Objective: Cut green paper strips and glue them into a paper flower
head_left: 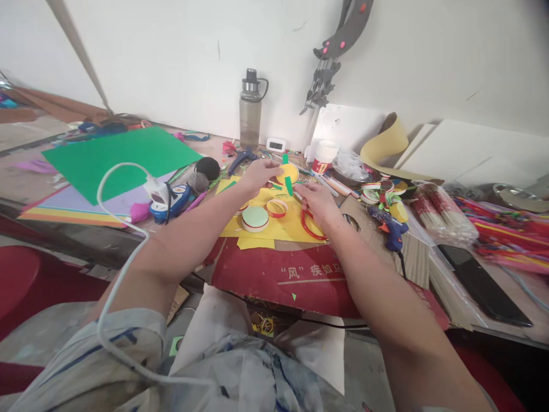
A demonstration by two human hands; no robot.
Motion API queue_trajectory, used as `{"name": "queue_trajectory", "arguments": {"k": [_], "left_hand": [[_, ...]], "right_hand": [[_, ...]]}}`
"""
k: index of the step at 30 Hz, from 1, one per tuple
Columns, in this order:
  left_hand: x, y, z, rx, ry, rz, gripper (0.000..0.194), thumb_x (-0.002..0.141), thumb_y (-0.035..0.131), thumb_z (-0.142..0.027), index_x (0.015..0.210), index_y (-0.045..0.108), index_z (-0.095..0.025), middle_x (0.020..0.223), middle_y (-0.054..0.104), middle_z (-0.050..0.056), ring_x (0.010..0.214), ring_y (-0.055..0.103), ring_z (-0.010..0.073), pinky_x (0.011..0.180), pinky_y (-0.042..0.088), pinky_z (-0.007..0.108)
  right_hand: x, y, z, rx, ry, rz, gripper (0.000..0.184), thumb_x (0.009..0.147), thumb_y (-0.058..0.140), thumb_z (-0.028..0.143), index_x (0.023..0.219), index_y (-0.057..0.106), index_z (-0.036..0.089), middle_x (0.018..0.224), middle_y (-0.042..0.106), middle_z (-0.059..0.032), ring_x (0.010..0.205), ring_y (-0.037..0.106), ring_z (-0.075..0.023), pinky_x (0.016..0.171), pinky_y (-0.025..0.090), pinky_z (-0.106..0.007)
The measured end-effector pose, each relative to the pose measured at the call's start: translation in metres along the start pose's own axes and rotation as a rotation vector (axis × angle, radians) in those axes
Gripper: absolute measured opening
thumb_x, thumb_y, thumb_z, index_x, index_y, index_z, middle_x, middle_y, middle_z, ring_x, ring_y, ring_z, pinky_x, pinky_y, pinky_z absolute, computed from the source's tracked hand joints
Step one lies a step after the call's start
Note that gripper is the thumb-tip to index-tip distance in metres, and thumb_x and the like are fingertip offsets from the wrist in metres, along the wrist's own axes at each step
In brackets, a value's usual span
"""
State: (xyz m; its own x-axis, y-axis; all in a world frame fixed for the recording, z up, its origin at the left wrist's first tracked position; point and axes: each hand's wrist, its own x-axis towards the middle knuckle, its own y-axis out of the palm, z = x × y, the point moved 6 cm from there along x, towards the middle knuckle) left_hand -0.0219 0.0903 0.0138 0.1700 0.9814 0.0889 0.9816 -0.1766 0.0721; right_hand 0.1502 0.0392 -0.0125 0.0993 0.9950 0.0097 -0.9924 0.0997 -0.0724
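Observation:
My left hand [261, 174] pinches the edge of a small round yellow disc [290, 173], raised above the yellow paper sheet [227, 228]. One green strip [285, 158] stands up from the disc's far edge. Another green strip [289, 186] sticks out at its near edge, beside the fingertips of my right hand [318, 201]. Those fingertips are pressed together; what lies between them is too small to make out. On the sheet below are a pale green round piece with a red edge [255, 218], a red-and-yellow ring [277, 209] and, under my right hand, a red ring [312, 227].
A red cardboard piece [257, 269] lies at the front edge. Bottle [250, 111], paper cups [325, 157] and a blue glue gun [243, 160] stand or lie behind. Right are another glue gun [390, 229] and a phone [484, 286]; a white cable [101, 320] crosses my left arm.

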Motion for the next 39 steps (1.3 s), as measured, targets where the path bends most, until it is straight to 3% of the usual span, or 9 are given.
{"name": "queue_trajectory", "arguments": {"k": [6, 27, 34, 39], "left_hand": [[-0.004, 0.006, 0.002, 0.042, 0.013, -0.031, 0.006, 0.080, 0.076, -0.010, 0.078, 0.071, -0.014, 0.069, 0.068, 0.002, 0.057, 0.062, 0.0088, 0.048, 0.042, 0.019], [-0.003, 0.010, 0.005, 0.035, 0.034, -0.008, 0.016, 0.077, 0.081, -0.008, 0.071, 0.067, -0.014, 0.067, 0.066, 0.002, 0.053, 0.060, 0.0082, 0.046, 0.038, 0.019], [0.004, 0.001, 0.010, 0.030, 0.021, -0.021, 0.008, 0.077, 0.079, -0.011, 0.075, 0.072, -0.014, 0.067, 0.067, 0.003, 0.054, 0.062, 0.0090, 0.046, 0.038, 0.020], [0.012, -0.006, 0.015, 0.015, 0.027, -0.035, 0.011, 0.075, 0.082, -0.013, 0.074, 0.071, -0.014, 0.066, 0.068, 0.003, 0.054, 0.062, 0.0091, 0.046, 0.039, 0.020]], "right_hand": [[-0.005, 0.009, -0.001, 0.001, -0.018, 0.080, 0.025, 0.072, 0.080, 0.036, 0.064, 0.062, 0.020, 0.050, 0.041, 0.0093, 0.047, 0.029, -0.0065, 0.047, 0.022, -0.025], [-0.011, 0.012, 0.000, 0.069, 0.079, 0.076, 0.035, 0.073, 0.083, 0.025, 0.059, 0.051, 0.021, 0.049, 0.036, 0.0101, 0.045, 0.029, -0.0048, 0.044, 0.024, -0.023], [-0.011, 0.011, -0.003, 0.088, 0.175, 0.131, 0.030, 0.074, 0.085, 0.031, 0.065, 0.059, 0.018, 0.056, 0.049, 0.0072, 0.044, 0.036, -0.0040, 0.041, 0.027, -0.019], [-0.010, 0.011, -0.002, 0.076, 0.150, 0.109, 0.023, 0.078, 0.078, 0.021, 0.064, 0.061, 0.016, 0.055, 0.050, 0.0067, 0.044, 0.039, -0.0041, 0.042, 0.029, -0.019]]}}
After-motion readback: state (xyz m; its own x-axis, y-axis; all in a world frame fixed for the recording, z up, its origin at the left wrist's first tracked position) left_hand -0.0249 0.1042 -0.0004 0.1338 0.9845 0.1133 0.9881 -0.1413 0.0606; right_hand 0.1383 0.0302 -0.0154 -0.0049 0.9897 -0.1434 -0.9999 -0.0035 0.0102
